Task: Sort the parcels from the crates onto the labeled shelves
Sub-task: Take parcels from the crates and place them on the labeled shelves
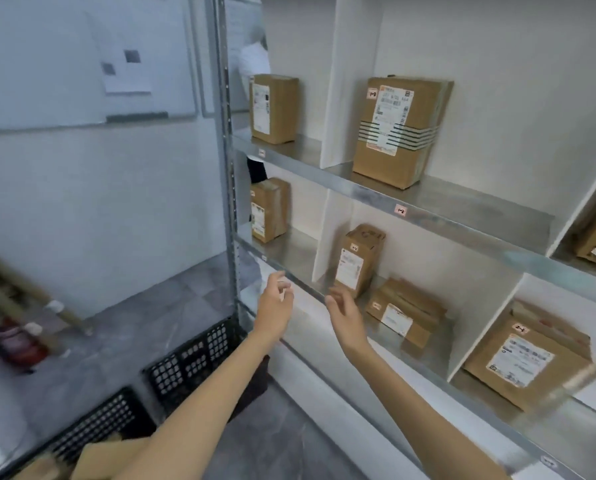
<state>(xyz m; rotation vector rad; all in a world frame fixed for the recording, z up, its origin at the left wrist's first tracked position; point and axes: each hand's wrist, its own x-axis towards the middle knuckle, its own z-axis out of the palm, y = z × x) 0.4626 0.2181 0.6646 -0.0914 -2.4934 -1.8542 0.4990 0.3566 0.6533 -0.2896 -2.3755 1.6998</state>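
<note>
Both hands [275, 299] [345, 311] empty, fingers relaxed

The pink shelf-edge tag [400, 210] seems to read 1-2; the parcel labels [390, 119] are too blurred.

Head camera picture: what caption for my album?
Empty left hand and right hand reach toward a parcel on the shelf.

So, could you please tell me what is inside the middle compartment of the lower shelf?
An upright parcel and a flat parcel beside it. The right hand hides the upright one's bottom corner.
</note>
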